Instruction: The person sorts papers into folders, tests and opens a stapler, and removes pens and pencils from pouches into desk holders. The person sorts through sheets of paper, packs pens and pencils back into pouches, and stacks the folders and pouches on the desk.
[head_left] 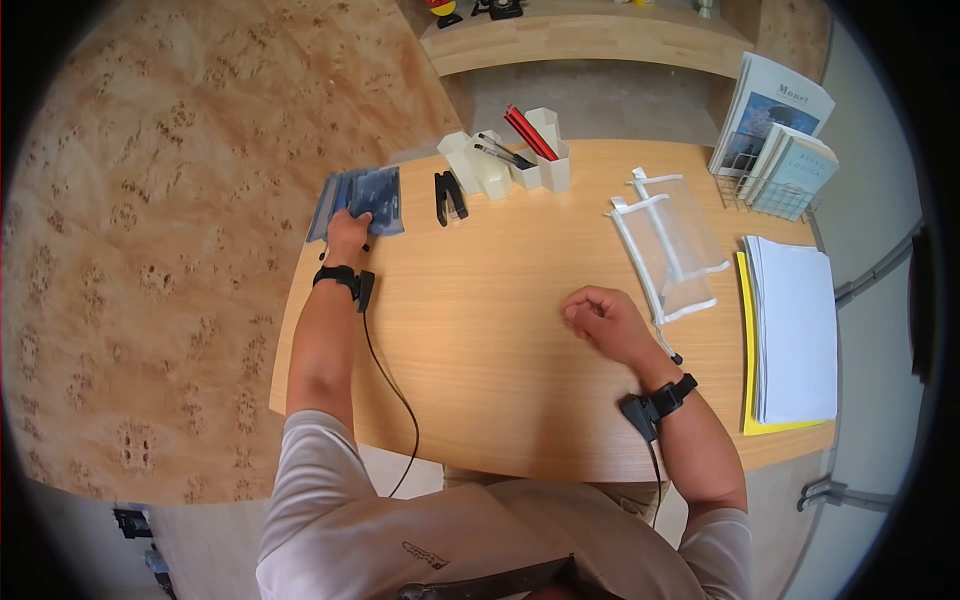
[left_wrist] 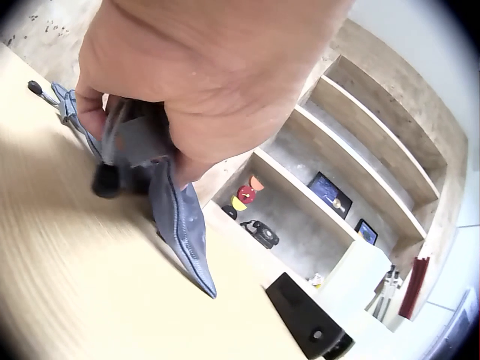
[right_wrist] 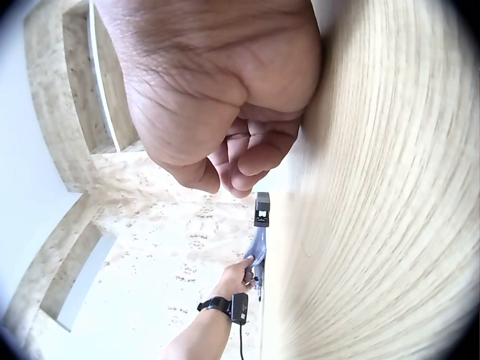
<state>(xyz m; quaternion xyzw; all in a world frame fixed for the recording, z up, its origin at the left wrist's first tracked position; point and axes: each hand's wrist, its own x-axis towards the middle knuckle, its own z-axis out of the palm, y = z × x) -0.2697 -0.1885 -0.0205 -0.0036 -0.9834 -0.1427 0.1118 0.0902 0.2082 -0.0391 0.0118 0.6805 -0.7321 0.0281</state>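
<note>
At the desk's far left corner my left hand pinches blue zip pouches, which lie overlapping. The left wrist view has the thumb and fingers curled round the pouch edge, with a blue zipped corner bent up and a black-tipped zip pull hanging under the palm. Part of the pouches is hidden by the hand. My right hand rests on the desk right of centre, fingers loosely curled, holding nothing. Beyond it lie white-edged clear mesh zip pouches.
A black stapler lies right of the blue pouches. Behind stand white pen holders with pens and red pencils. At right are a wire book rack and a paper stack on a yellow folder. Cables trail from both wrists.
</note>
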